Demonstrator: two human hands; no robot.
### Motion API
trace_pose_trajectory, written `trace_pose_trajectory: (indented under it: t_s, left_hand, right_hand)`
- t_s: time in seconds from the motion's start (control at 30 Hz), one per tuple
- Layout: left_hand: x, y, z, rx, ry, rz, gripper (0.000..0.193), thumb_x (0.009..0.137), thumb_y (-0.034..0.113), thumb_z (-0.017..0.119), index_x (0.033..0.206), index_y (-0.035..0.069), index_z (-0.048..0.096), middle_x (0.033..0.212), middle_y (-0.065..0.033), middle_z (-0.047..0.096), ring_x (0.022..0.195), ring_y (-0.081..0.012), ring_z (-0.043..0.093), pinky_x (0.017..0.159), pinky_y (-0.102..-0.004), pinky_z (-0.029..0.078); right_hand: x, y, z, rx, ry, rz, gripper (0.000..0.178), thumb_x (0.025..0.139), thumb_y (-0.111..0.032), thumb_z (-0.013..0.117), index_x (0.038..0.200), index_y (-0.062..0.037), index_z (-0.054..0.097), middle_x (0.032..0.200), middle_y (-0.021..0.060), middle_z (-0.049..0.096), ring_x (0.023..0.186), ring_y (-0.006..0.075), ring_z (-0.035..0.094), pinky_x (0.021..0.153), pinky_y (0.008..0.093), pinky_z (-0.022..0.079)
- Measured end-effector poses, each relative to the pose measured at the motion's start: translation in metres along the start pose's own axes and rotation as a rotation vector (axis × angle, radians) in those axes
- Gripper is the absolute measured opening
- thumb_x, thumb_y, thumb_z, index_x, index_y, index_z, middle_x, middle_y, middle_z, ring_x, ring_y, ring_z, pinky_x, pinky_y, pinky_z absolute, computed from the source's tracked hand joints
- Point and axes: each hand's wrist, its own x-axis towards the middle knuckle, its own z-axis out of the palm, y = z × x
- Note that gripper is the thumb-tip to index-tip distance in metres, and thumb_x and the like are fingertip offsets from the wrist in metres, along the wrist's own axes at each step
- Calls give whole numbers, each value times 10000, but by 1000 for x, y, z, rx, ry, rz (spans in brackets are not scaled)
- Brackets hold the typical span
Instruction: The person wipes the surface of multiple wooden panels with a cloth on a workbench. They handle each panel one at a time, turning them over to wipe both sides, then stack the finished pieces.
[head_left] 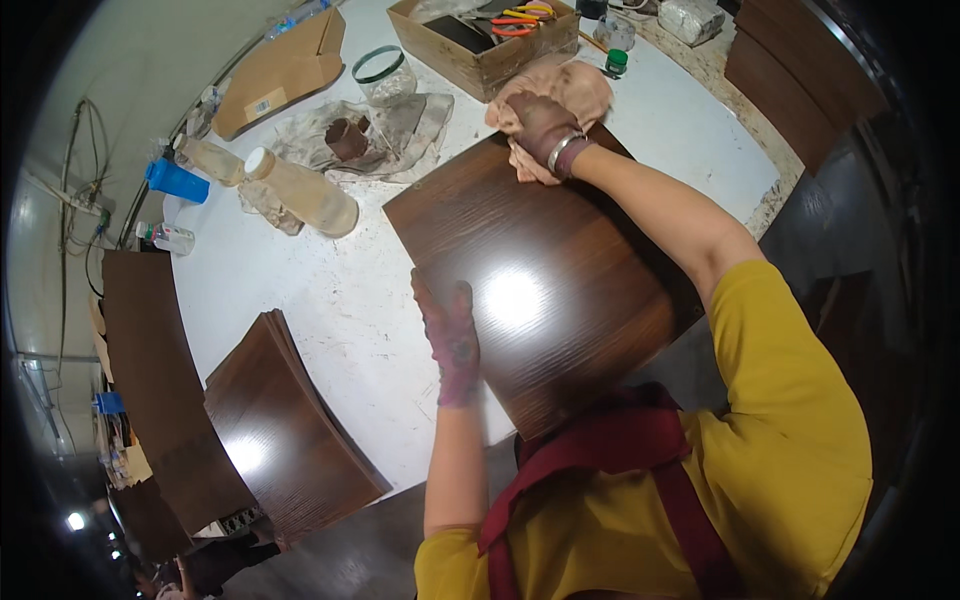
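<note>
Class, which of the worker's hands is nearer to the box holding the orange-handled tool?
Right. The right hand is on the pinkish cloth, just below the box in the picture; the left hand is at the left edge of the dark panel, farther from the box.

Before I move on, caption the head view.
Brown board, right hand holding a pink cloth at its far edge, left hand at its left edge.

Head cam, L of pr, wide fisheye; faces down, fairly close over white worktable [330, 290], edges bent.
</note>
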Motion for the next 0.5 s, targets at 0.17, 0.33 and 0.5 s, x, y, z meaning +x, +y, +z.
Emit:
trace_pose_trajectory:
  t_s: [0.17, 0.33, 0.5]
  left_hand:
    - [4, -10, 2, 42, 33, 55, 697, 942, 238, 565, 1449, -64, 192, 1474, -253, 294, 1354, -363, 319, 1121, -409, 250]
    - [3, 6, 4, -194, -27, 46, 756, 918, 262, 584, 1463, -54, 167, 1492, -214, 256, 1372, -301, 259, 1133, -376, 207]
    - [4, 7, 7, -203, -2, -3, 755, 925, 313, 567, 1473, -23, 169, 1512, -195, 238, 1401, -317, 218, 1145, -378, 188]
  right_hand:
    - [-56, -4, 71, -176, 88, -562, 313, 973, -231, 390, 1131, -65, 603, 1041, 157, 666, 920, 293, 648, 820, 386, 498]
    - [-8, 79, 14, 830, -115, 224, 325, 992, -283, 367, 1038, -62, 600, 872, 117, 671, 730, 264, 653, 701, 376, 511]
    - [-89, 23, 27, -122, 87, -354, 262, 893, -201, 488, 1092, -67, 595, 1014, 149, 645, 926, 304, 625, 823, 399, 487]
